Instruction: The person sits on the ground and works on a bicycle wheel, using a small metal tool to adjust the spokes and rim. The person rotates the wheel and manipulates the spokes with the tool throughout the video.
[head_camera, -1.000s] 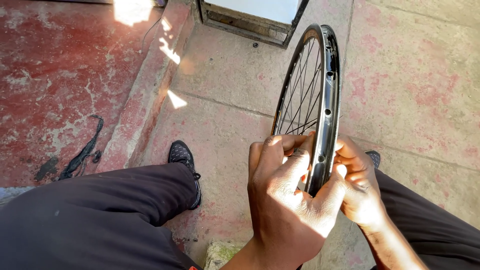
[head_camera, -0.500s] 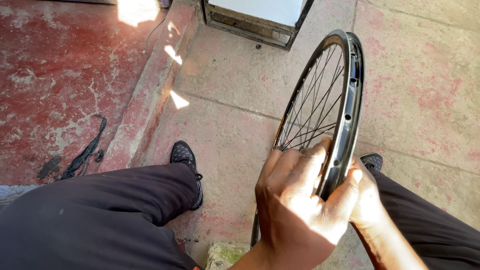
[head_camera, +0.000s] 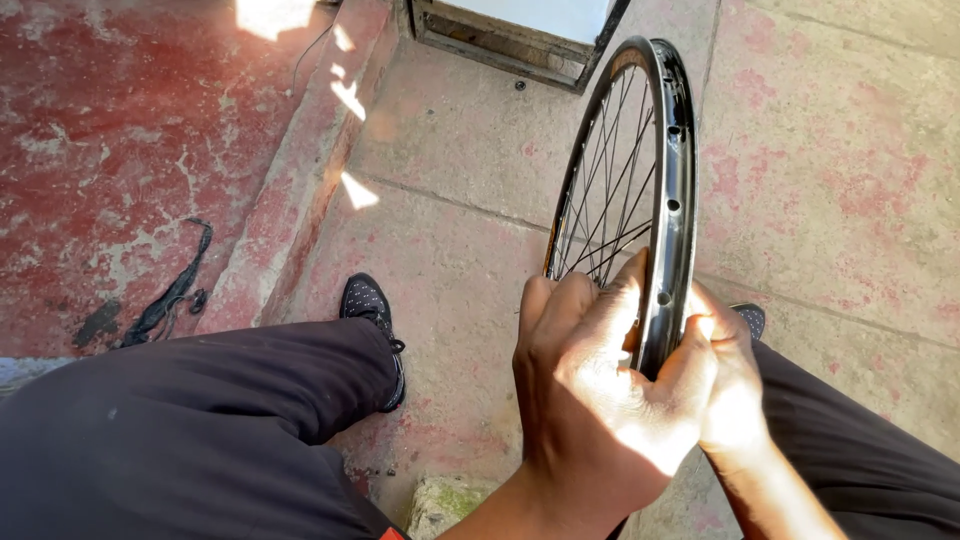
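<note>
A bare black bicycle wheel rim (head_camera: 680, 190) with thin spokes (head_camera: 610, 200) stands upright between my knees, with no tyre on it. My left hand (head_camera: 590, 400) wraps the near part of the rim from the left, fingers over its edge. On the right side of that same stretch, my right hand (head_camera: 730, 380) presses its thumb onto the rim bed. Both hands hide the lowest part of the wheel.
My legs in dark trousers (head_camera: 180, 430) and black shoes (head_camera: 372, 320) flank the wheel on a concrete floor. A raised red step (head_camera: 120, 150) lies to the left with a black strap (head_camera: 170, 295) on it. A framed panel (head_camera: 520, 30) stands at the top.
The wheel has shifted to the right and tilted slightly in view. My hands have slid along the rim and kept their grip.
</note>
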